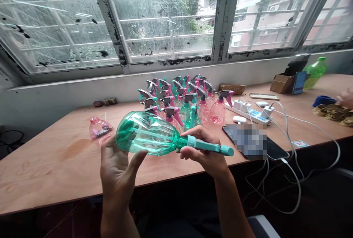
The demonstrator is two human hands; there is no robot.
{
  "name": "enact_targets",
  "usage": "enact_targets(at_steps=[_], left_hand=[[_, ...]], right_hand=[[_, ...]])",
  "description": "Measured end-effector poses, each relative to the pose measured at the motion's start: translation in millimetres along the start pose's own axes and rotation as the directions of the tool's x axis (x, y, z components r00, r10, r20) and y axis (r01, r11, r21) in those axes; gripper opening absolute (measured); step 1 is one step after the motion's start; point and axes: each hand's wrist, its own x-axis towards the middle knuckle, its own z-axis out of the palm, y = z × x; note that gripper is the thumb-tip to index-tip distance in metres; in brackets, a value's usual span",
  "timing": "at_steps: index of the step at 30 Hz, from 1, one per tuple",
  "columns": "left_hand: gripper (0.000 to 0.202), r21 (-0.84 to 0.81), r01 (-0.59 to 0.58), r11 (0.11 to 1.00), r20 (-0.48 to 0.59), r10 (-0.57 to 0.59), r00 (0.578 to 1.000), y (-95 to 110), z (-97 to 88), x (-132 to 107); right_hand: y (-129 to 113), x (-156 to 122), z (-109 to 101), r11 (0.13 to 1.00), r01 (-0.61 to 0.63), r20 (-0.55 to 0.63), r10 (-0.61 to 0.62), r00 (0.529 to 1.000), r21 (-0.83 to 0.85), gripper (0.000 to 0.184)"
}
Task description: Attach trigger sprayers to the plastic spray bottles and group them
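A clear green spray bottle point(149, 133) lies sideways in the air over the table's front edge, its base to the left and its teal trigger head to the right. My left hand point(117, 164) is wrapped round the base end, thumb along the underside. The fingers of my right hand point(204, 153) close on the collar and trigger head at the neck. Inside the bottle a pale dip tube shows through the wall. Behind it stand several pink and green spray bottles point(168, 102) in a tight group. A pink bottle without a fitted head point(95, 129) is left of my left hand.
On the right of the wooden table point(41, 164) are a white power strip point(256, 114) with cables, a phone point(275, 148), a small cardboard box point(281, 82) and a green bottle point(317, 72). Another person's hand point(346, 98) shows at the right edge. Windows stand behind.
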Motion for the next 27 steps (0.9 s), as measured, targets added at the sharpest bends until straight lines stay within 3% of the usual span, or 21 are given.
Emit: enact_targets(at_steps=[7, 11, 14, 19, 27], left_hand=[[0.064, 0.052, 0.005, 0.999, 0.003, -0.006, 1.000, 3.0, -0.3, -2.1], [0.055, 0.086, -0.029, 0.996, 0.023, 0.027, 0.999, 3.2, -2.1, -2.4], [0.049, 0.083, -0.044, 0.996, -0.043, 0.047, 0.998, 4.2, 0.7, -1.9], [0.050, 0.001, -0.049, 0.999, -0.102, 0.049, 0.994, 8.3, 7.5, 0.5], [0.051, -0.204, -0.061, 0.977, -0.132, 0.034, 0.991, 4.9, -0.6, -1.0]], right_hand=[[-0.2, -0.8, -1.7, 1.000, -0.007, -0.005, 0.007, 1.000, -0.004, 0.027], [-0.2, -0.6, -1.8, 1.000, -0.002, 0.025, 0.002, 1.000, -0.022, 0.032], [-0.6, 0.0, -1.2, 0.998, 0.003, 0.031, -0.001, 1.000, -0.059, 0.034], [-0.8, 1.0, 0.5, 1.000, -0.005, 0.034, 0.005, 0.999, -0.011, 0.033], [3.3, 0.5, -0.9, 0.999, -0.022, 0.055, 0.021, 0.998, 0.030, 0.030]])
